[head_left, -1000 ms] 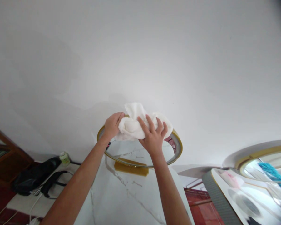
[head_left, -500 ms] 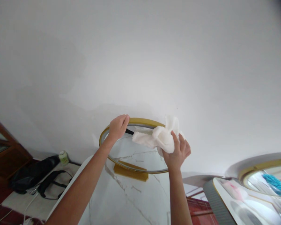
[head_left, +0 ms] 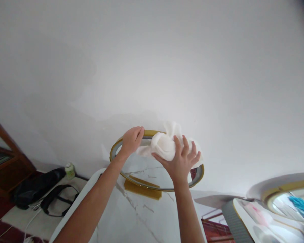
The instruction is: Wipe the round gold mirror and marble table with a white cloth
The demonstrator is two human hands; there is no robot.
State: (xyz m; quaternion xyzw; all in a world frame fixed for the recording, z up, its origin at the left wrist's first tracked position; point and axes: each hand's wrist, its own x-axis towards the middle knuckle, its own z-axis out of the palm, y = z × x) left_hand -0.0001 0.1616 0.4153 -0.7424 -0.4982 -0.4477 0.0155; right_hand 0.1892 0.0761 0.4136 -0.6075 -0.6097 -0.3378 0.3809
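An oval mirror with a gold rim (head_left: 152,132) stands on a gold base (head_left: 142,189) on a white marbled table (head_left: 142,219). My left hand (head_left: 132,140) is closed round the upper left part of the rim. Against the glass, my right hand (head_left: 181,160) presses a bunched white cloth (head_left: 163,145), its fingers spread over the cloth. Part of the cloth sticks up past the rim, and more of it lies over the right side of the mirror. The glass reflects the marbled tabletop.
At the left are a black bag (head_left: 38,187), a green-labelled bottle (head_left: 69,171), a black strap (head_left: 58,200) and a wooden cabinet (head_left: 10,153). A second gold-rimmed mirror (head_left: 286,185) stands on a white-topped unit (head_left: 239,216) at the right. A wall rises behind.
My right hand has moved left with the cloth, uncovering the mirror's lower right rim. Its fingers are spread wider. My left hand still grips the rim, and the view has shifted slightly.
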